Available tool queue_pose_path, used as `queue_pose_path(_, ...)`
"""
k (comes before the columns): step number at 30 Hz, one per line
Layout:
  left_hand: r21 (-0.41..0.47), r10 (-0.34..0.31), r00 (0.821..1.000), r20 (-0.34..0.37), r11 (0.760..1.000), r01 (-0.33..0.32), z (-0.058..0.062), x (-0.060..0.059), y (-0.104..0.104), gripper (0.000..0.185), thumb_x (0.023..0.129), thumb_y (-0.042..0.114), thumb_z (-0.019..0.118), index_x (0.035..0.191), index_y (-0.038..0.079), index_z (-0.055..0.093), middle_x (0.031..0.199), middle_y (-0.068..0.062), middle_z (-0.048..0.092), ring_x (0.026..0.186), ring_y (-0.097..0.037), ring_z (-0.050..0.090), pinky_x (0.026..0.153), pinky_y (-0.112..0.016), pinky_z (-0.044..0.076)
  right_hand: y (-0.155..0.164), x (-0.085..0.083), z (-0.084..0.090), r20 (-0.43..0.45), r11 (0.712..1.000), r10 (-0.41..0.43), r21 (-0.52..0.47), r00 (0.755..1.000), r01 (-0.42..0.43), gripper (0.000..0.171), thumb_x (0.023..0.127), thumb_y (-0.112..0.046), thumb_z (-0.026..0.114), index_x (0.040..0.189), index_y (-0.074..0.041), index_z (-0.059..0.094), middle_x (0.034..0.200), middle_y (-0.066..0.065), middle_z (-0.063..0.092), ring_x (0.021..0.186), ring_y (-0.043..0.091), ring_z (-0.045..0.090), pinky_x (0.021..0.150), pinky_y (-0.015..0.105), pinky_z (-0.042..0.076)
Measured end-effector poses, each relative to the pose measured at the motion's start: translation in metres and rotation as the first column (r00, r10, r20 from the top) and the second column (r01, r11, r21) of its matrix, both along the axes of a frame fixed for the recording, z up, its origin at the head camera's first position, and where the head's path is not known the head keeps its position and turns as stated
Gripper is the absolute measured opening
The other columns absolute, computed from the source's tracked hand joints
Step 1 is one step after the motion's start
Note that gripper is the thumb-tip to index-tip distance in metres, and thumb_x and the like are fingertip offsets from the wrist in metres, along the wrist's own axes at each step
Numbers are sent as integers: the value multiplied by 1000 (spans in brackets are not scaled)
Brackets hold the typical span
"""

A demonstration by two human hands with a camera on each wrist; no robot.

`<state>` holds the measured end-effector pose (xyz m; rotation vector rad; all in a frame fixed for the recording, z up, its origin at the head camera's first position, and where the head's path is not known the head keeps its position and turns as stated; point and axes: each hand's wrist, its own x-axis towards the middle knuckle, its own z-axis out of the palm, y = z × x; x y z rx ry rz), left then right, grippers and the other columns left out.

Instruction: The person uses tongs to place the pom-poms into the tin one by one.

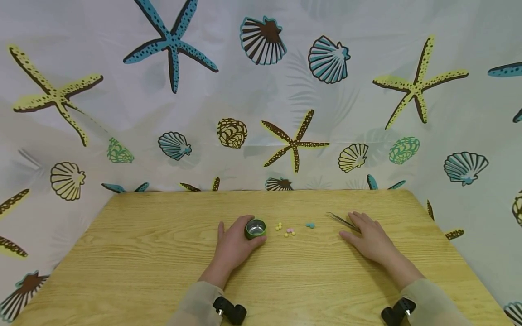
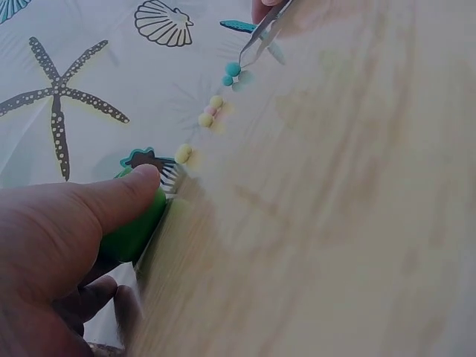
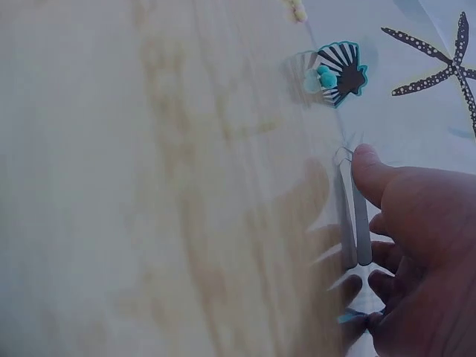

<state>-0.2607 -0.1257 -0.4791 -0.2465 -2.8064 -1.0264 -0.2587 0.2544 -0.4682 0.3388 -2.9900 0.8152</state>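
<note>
My left hand curls round a small green metal cup in the middle of the wooden table; its thumb presses the cup's green side. Right of the cup lie small beads: yellow, pink and yellow, then teal. My right hand lies fairly flat on the table with its fingers over steel tweezers. The tweezers' tips point at the teal beads. In the right wrist view the tweezers lie beside my thumb.
A curtain printed with shells and starfish hangs behind and beside the table. Bare wood stretches to the left and along the near edge. Black wrist mounts sit on both sleeves.
</note>
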Motion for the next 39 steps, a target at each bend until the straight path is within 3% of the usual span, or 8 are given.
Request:
queue_pose_path(10, 10, -13, 1000, -8, 1000, 13, -3, 1, -3, 64, 95, 30, 92, 144, 1, 65, 139, -18, 71, 133, -42, 66, 129, -75, 7, -1, -3, -4, -5, 999, -6, -37, 1000, 6, 72, 111, -41, 69, 160, 8, 50, 166, 36, 40, 158, 59, 27, 128, 75, 16)
queue_pose_path(17, 11, -17, 1000, 2, 1000, 17, -3, -1, -6, 66, 93, 30, 93, 145, 0, 66, 147, -21, 67, 150, -45, 51, 130, -74, 6, 1, -4, -5, -27, 999, 2, -50, 1000, -4, 62, 111, -36, 70, 155, 5, 58, 165, 36, 43, 156, 60, 30, 125, 77, 20)
queue_pose_path(21, 9, -21, 1000, 0, 1000, 21, -3, -1, -8, 68, 92, 30, 94, 145, -2, 66, 148, -23, 66, 150, -46, 51, 129, -75, 6, 2, -5, -5, -26, 997, 2, -77, 1000, -4, 56, 111, -32, 71, 153, 3, 62, 165, 34, 44, 156, 60, 31, 124, 77, 24)
queue_pose_path(30, 2, -20, 1000, -4, 1000, 20, -4, -1, -7, 69, 93, 29, 93, 147, -3, 64, 151, -23, 64, 152, -46, 48, 130, -73, 6, 7, -8, -8, 16, 984, -65, -167, 998, 66, 47, 109, -27, 74, 148, 0, 69, 168, 27, 45, 159, 53, 31, 124, 74, 29)
queue_pose_path(39, -15, -13, 1000, -16, 1000, 12, -4, -1, -5, 69, 93, 30, 93, 146, -2, 65, 150, -23, 65, 152, -45, 49, 130, -73, 9, 7, -13, -11, 29, 963, -143, -229, 989, 145, 32, 107, -22, 76, 132, -2, 80, 164, 25, 52, 157, 50, 38, 126, 67, 32)
